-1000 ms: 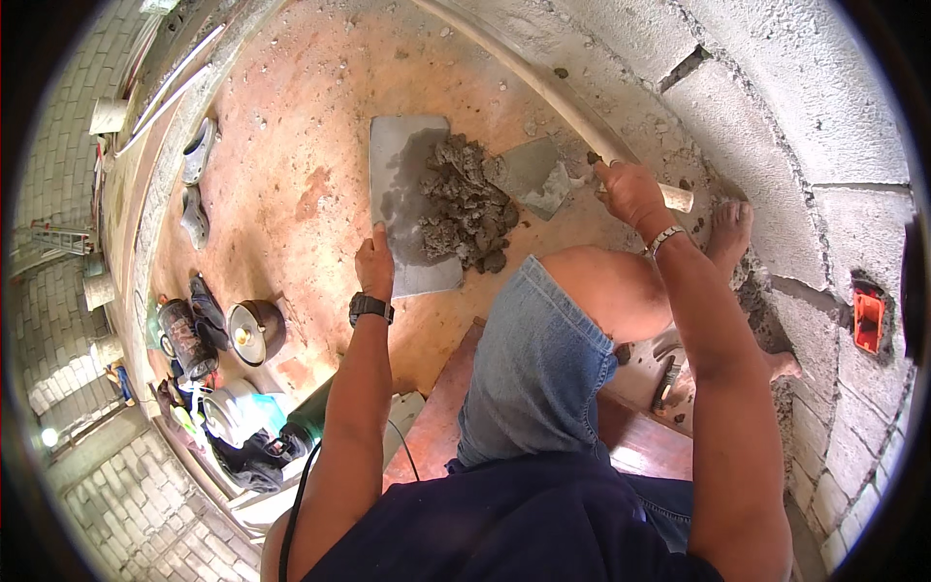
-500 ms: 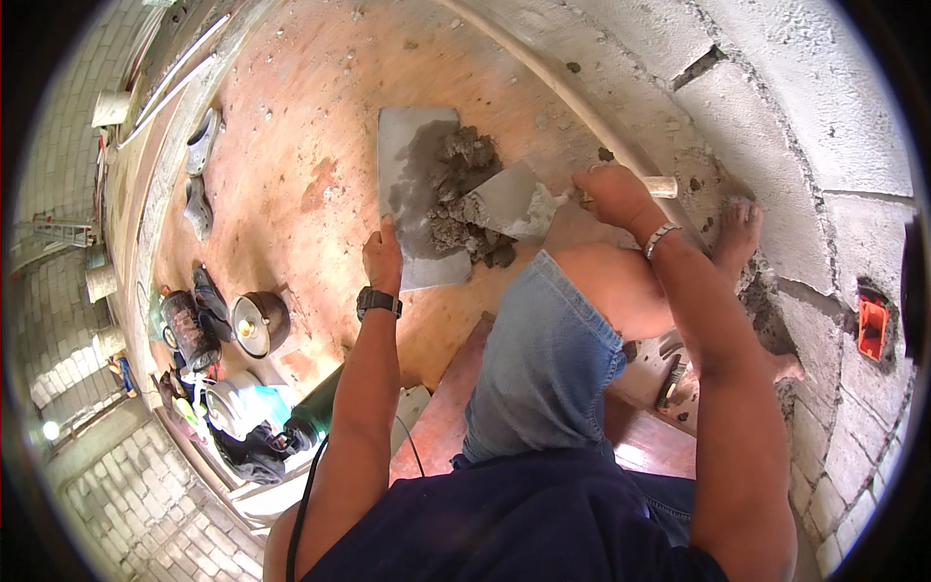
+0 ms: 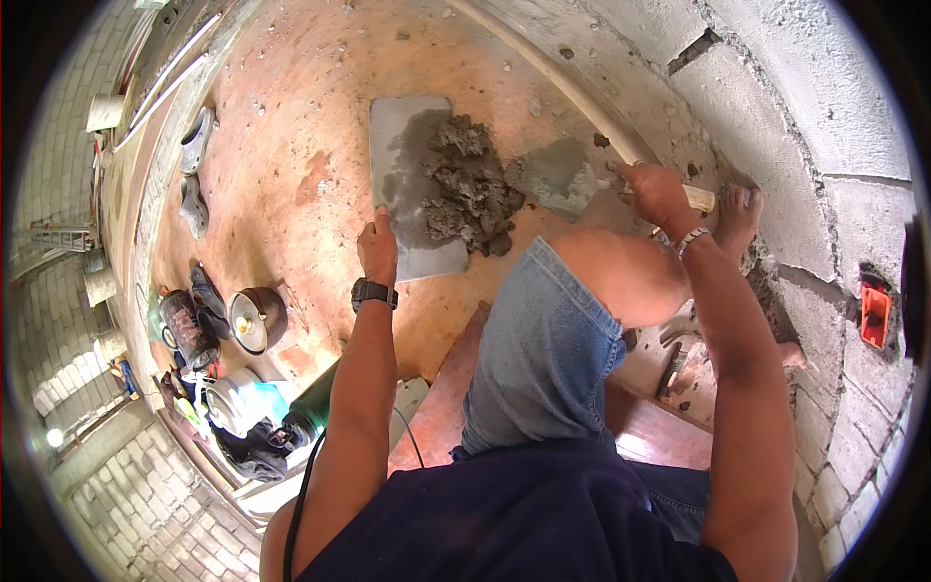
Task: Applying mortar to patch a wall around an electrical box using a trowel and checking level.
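Note:
A heap of wet grey mortar (image 3: 471,186) lies on a flat rectangular grey board (image 3: 390,124) on the floor and spills past its right edge. My left hand (image 3: 377,248) grips the board's near left edge, thumb on top; its other fingers are partly hidden. My right hand (image 3: 656,196) is closed around the wooden handle of a trowel (image 3: 555,175), whose butt end sticks out to the right. The trowel's broad blade, smeared with mortar, points left, its tip close against the heap's right side. My bent knee is just below the blade.
A long wooden pole (image 3: 582,92) runs along the floor by the block wall (image 3: 776,126). An orange box (image 3: 876,315) is set in that wall. To the left are grey clogs (image 3: 195,207), a lidded pot (image 3: 256,322) and several bags. A hammer (image 3: 673,369) lies beside my leg.
My right hand has drawn the trowel to the right, away from over the mortar, uncovering more of the heap. My left hand keeps its hold on the board.

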`<state>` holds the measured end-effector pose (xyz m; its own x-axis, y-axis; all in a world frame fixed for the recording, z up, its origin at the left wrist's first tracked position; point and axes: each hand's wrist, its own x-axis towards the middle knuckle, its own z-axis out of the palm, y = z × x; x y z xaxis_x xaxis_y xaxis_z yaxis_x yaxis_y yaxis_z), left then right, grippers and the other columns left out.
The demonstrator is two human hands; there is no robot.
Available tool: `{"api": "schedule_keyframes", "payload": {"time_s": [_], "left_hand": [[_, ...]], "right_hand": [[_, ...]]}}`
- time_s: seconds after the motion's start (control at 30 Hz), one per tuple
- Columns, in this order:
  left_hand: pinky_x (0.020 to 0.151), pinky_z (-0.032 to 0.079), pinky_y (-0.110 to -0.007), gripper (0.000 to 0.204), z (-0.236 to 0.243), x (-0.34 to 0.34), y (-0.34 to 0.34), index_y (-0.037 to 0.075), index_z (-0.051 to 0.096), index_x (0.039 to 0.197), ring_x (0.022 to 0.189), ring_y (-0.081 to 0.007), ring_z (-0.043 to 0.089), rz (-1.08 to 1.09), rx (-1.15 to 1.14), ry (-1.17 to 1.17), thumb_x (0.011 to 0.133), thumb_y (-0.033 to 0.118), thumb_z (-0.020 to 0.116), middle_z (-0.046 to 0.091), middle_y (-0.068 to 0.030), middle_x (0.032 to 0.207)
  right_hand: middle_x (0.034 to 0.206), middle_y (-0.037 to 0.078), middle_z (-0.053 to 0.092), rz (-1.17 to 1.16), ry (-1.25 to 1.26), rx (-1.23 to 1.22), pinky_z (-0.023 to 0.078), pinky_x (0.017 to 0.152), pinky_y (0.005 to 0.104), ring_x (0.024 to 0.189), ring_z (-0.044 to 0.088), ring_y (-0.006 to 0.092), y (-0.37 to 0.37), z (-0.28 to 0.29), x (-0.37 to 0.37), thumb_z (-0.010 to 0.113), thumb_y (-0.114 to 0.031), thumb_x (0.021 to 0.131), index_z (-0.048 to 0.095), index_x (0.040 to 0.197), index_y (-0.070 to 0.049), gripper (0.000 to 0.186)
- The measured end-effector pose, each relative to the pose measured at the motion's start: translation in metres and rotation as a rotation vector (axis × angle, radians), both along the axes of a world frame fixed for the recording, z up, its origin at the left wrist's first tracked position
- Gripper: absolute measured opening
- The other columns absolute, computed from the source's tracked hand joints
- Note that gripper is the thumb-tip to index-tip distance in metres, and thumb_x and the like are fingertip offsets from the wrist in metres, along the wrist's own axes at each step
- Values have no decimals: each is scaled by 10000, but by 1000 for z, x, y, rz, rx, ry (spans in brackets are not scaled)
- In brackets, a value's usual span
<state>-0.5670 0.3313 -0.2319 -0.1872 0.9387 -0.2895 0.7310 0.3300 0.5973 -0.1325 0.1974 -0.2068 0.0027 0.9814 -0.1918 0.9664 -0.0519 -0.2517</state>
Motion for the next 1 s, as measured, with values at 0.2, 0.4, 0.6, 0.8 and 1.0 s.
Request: {"api": "schedule_keyframes", "payload": {"time_s": [0.2,0.4,0.6,0.8,1.0], "left_hand": [[621,398,-422,609,-1,-1,0,-68,568,698,598,-259,453,-5,-2,1,919,492,479,520,-179,624],[637,401,-423,615,0,0,0,-77,579,722,633,-276,489,-16,-16,1,921,494,470,548,-200,662],[621,394,-428,620,1,-1,0,-72,560,686,616,-283,484,-30,3,33,917,496,471,541,-202,647],[590,384,-391,617,4,2,0,-56,547,670,594,-210,437,-10,16,-3,914,507,485,499,-122,611],[657,429,-465,644,-37,-24,5,-73,620,758,672,-360,572,-46,60,40,894,538,470,605,-257,750]], "right_hand": [[822,148,632,6,84,-35,490,729,436,830,615,346,0,-8,-15,714,-179,708,565,924,-64,287],[842,168,635,29,100,-29,490,752,445,839,614,349,18,-11,-26,714,-207,712,597,957,-65,306],[844,177,642,9,108,-96,489,752,453,854,615,356,18,-9,-27,714,-240,732,601,980,-57,328],[875,200,640,-48,247,15,487,763,440,869,611,371,5,7,-23,729,-223,722,601,1048,-62,385],[906,200,644,-142,358,201,506,751,408,870,622,369,-12,45,-17,747,-217,713,598,1114,-69,453]]}}
